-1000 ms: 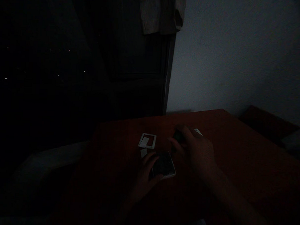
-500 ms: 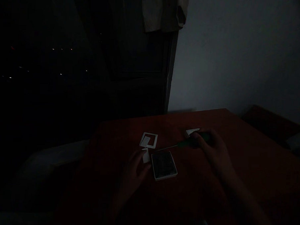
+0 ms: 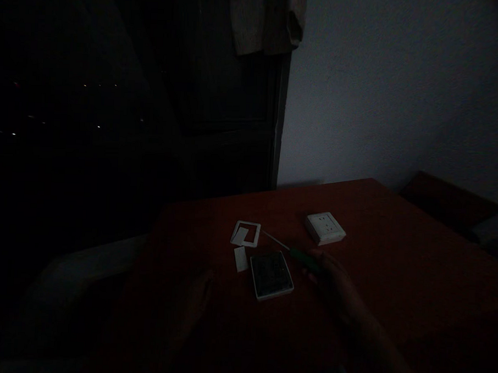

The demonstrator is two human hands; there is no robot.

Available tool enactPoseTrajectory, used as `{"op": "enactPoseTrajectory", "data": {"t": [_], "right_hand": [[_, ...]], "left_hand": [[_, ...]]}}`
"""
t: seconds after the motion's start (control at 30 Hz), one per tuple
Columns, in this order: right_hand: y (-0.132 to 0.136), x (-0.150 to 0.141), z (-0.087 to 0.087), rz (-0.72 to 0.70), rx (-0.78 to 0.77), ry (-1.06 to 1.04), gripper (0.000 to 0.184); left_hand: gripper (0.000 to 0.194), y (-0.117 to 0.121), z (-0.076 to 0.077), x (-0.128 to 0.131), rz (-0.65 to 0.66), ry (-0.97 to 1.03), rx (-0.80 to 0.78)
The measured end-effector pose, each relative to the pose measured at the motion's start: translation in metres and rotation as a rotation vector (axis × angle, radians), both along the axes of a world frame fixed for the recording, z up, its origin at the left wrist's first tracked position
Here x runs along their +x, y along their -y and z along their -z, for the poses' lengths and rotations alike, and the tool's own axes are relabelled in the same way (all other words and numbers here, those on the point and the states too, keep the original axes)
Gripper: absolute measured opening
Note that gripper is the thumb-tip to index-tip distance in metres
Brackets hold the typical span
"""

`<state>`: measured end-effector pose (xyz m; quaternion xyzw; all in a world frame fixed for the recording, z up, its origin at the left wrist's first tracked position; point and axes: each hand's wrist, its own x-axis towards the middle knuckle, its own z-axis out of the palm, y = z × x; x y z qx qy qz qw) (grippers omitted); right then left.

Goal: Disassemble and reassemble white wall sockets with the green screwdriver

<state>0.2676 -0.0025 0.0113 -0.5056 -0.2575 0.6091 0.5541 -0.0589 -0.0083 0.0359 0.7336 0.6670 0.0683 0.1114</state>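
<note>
My right hand (image 3: 331,278) is closed round the green handle of a screwdriver (image 3: 306,259). Its thin metal shaft points left, with the tip beside a white square frame (image 3: 253,225). Just below the shaft lies a square box with a white rim and dark face (image 3: 272,274); its details are lost in the dimness. My left hand (image 3: 198,297) is low at the left of the box, apart from it, and its fingers are too dark to make out. Between them lies a small white plate (image 3: 241,259). A second white plate (image 3: 240,236) lies within the frame.
A white wall socket (image 3: 325,227) sits farther back on the reddish table (image 3: 395,242), right of the screwdriver. Behind the table stand a pale wall (image 3: 380,93) and a dark window with hanging cloth (image 3: 260,22). The room is very dim.
My left hand has drawn back from the small white plate toward the lower left. My right hand has come down and nearer with the screwdriver, uncovering the socket; the shaft now slants up to the left.
</note>
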Motion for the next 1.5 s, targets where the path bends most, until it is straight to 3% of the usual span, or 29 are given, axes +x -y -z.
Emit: {"op": "enactPoseTrajectory", "data": {"t": [0.13, 0.33, 0.53, 1.17, 1.5], "right_hand": [[0.002, -0.002, 0.003, 0.028, 0.049, 0.037, 0.027], [0.008, -0.003, 0.000, 0.013, 0.140, 0.149, 0.034], [0.007, -0.005, 0.001, 0.000, 0.096, 0.055, 0.026], [0.003, -0.005, 0.013, -0.003, 0.076, -0.031, 0.031], [0.005, -0.006, 0.001, -0.002, 0.086, -0.007, 0.026]], "left_hand": [[0.023, 0.000, -0.004, 0.014, 0.054, 0.248, 0.059], [0.016, -0.005, -0.015, 0.058, 0.113, 0.578, 0.053], [0.019, -0.016, -0.008, 0.081, 0.204, 0.513, 0.107], [0.021, -0.017, -0.008, 0.081, 0.285, 0.418, 0.228], [0.023, -0.015, -0.007, 0.082, 0.289, 0.442, 0.226]]}}
